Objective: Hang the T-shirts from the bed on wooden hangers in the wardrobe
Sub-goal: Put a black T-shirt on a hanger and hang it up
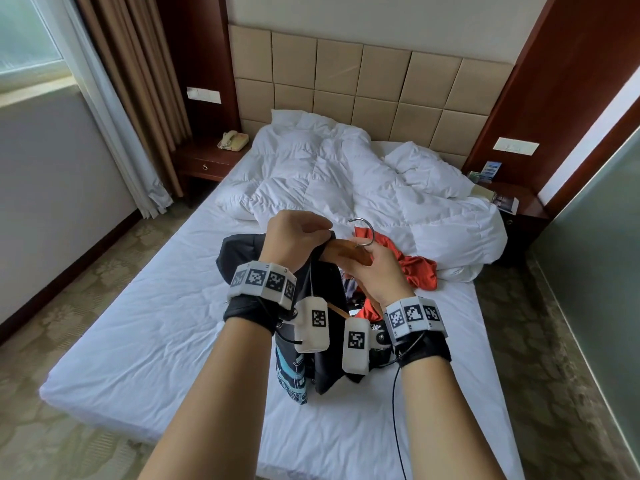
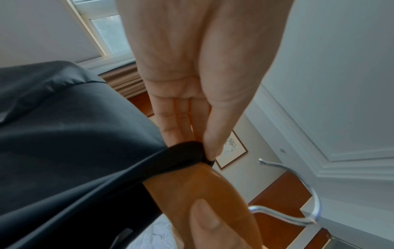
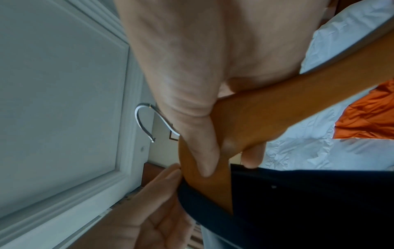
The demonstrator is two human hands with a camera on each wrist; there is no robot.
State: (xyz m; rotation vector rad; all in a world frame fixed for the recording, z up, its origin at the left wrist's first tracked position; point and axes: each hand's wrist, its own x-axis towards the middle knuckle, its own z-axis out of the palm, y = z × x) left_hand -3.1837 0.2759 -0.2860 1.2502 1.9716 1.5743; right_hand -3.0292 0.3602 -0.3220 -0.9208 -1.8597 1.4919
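Both hands raised over the bed (image 1: 145, 327). Left hand (image 1: 294, 239) pinches black tee (image 1: 325, 292) collar, thumb against fingers, stretching it over the hanger (image 1: 349, 252). Right hand (image 1: 375, 271) grips hanger centre below hook (image 1: 365, 230). Orange tee (image 1: 417, 268) lies beside on bed.

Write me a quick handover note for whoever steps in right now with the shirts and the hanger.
Left hand: pinches the collar of the black T-shirt, stretched over one arm of the wooden hanger.
Right hand: grips the hanger near its metal hook.
All held above the bed; the orange T-shirt lies crumpled on it, beside the duvet.
Done: one hanger arm is inside the collar.
Left: seat the other shoulder, hang it in the wardrobe (not in view), then do the orange one.
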